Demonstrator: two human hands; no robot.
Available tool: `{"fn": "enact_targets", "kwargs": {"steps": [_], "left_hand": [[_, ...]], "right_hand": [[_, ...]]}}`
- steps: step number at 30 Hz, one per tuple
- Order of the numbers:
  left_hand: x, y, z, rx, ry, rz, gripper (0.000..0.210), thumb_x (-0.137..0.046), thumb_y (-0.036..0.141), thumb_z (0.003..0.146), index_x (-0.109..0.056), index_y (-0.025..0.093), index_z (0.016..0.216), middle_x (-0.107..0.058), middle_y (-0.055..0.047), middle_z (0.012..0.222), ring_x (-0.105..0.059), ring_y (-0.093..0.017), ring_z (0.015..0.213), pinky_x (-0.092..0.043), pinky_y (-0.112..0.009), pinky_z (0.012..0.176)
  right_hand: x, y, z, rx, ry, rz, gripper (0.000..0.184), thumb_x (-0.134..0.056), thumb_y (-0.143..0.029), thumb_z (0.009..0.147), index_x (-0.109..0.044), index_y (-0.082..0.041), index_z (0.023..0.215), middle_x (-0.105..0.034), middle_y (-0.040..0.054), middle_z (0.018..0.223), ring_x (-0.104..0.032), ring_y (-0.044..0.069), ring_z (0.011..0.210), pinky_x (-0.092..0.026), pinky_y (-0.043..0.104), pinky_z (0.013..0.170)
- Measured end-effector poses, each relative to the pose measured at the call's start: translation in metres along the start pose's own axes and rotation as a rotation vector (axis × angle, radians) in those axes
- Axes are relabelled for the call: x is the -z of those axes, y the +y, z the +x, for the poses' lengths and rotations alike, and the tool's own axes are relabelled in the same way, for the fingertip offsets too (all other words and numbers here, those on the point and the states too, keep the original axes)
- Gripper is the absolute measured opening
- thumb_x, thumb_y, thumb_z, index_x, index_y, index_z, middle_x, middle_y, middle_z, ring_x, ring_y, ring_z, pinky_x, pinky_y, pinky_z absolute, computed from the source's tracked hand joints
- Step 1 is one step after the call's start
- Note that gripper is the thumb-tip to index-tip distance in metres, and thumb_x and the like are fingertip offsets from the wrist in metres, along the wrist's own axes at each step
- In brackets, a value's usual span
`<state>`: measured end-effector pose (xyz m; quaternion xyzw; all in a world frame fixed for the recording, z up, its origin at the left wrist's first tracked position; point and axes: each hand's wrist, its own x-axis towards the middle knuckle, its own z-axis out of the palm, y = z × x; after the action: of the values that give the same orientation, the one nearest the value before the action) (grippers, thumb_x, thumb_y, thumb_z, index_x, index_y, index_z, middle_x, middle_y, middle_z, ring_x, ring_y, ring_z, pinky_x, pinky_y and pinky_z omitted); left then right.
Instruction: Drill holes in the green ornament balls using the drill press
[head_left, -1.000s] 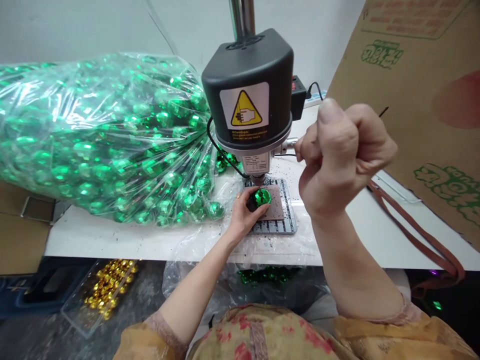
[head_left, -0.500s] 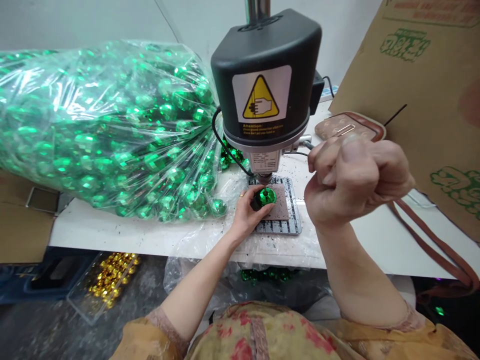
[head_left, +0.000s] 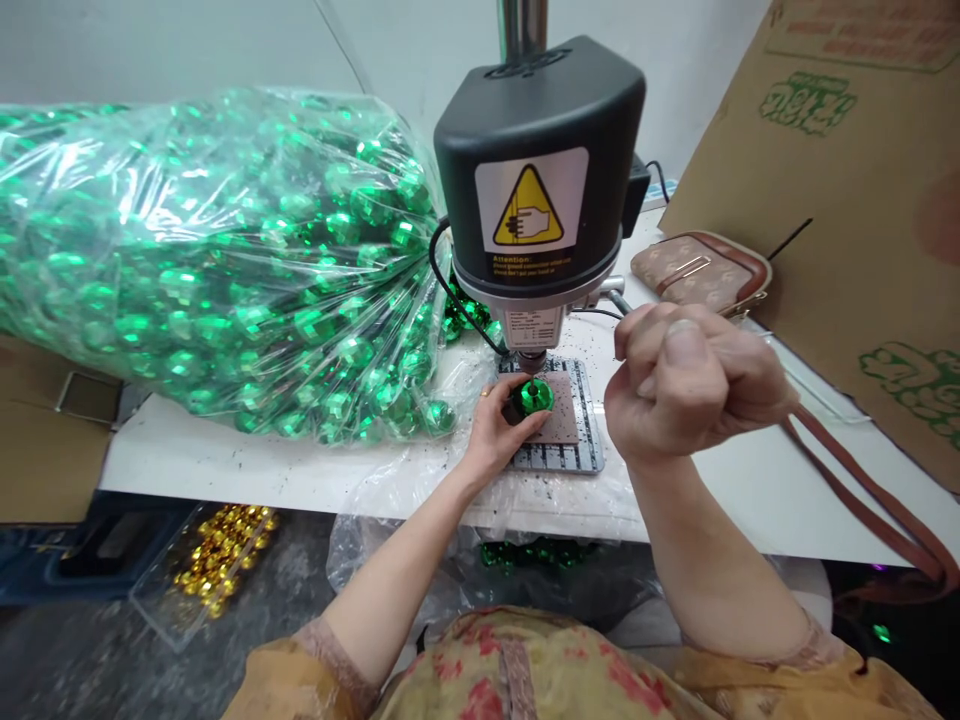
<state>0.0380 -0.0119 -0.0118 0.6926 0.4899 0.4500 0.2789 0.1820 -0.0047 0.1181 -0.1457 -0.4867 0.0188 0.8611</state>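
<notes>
A shiny green faceted ball (head_left: 538, 397) sits under the chuck of a black-topped drill press (head_left: 536, 170). Thumb and fingers of my left hand (head_left: 496, 425) curl around the ball from the left, holding it on a brownish square pad (head_left: 566, 425). Beneath the pad is the slotted metal base (head_left: 590, 455), sprinkled with dark chips. My right hand (head_left: 690, 380) is closed in a fist around the drill press's lever (head_left: 616, 298); only the lever's inner end shows, the rest being hidden by the fingers.
A large clear bag of green balls (head_left: 225, 270) fills the table's left side. At right lie a patterned purse (head_left: 697, 270) with a brown strap and a tall cardboard box (head_left: 847, 220). Below left, a clear bin (head_left: 176, 625) contains gold balls. Plastic sheeting (head_left: 375, 510) hangs over the front edge.
My right fist has come down and slightly left with the lever. The left hand keeps its hold on the ball. The camera view has shifted a little.
</notes>
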Motion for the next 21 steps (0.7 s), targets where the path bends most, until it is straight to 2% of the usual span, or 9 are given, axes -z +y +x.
{"fn": "enact_targets", "kwargs": {"steps": [12, 15, 17, 21], "left_hand": [[0.0, 0.0, 0.0, -0.002, 0.013, 0.0, 0.044, -0.085, 0.035, 0.082, -0.069, 0.023, 0.121, -0.074, -0.009, 0.118, -0.067, -0.027, 0.11, -0.054, -0.042, 0.097], [-0.001, 0.001, 0.0, 0.023, 0.013, -0.021, 0.046, -0.086, 0.033, 0.08, -0.069, 0.023, 0.12, -0.073, -0.009, 0.118, -0.067, -0.026, 0.11, -0.054, -0.041, 0.097], [-0.003, 0.003, 0.001, 0.062, 0.032, -0.058, 0.047, -0.087, 0.033, 0.078, -0.067, 0.022, 0.12, -0.073, -0.009, 0.117, -0.068, -0.025, 0.108, -0.055, -0.04, 0.096], [-0.002, 0.016, -0.009, 0.138, 0.141, -0.109, 0.042, -0.084, 0.036, 0.08, -0.066, 0.021, 0.116, -0.073, -0.008, 0.113, -0.07, -0.021, 0.099, -0.057, -0.035, 0.087]], "right_hand": [[0.004, 0.004, -0.007, 0.059, -0.017, 0.014, 0.046, -0.056, -0.015, 0.086, -0.021, -0.017, 0.057, -0.022, -0.0068, 0.045, -0.023, 0.004, 0.039, -0.032, 0.027, 0.044], [-0.007, -0.001, 0.005, -0.021, 0.067, -0.011, 0.047, -0.058, -0.015, 0.088, -0.02, -0.018, 0.059, -0.018, -0.0065, 0.048, -0.021, 0.003, 0.04, -0.026, 0.026, 0.044], [-0.017, -0.004, 0.02, -0.09, 0.096, -0.019, 0.048, -0.06, -0.02, 0.089, -0.024, -0.019, 0.057, -0.023, -0.0064, 0.048, -0.025, 0.004, 0.041, -0.023, 0.027, 0.044], [-0.029, -0.007, 0.046, -0.217, 0.035, -0.027, 0.043, -0.061, -0.02, 0.09, -0.031, -0.022, 0.059, -0.029, -0.0075, 0.048, -0.03, 0.005, 0.043, -0.022, 0.028, 0.046]]}}
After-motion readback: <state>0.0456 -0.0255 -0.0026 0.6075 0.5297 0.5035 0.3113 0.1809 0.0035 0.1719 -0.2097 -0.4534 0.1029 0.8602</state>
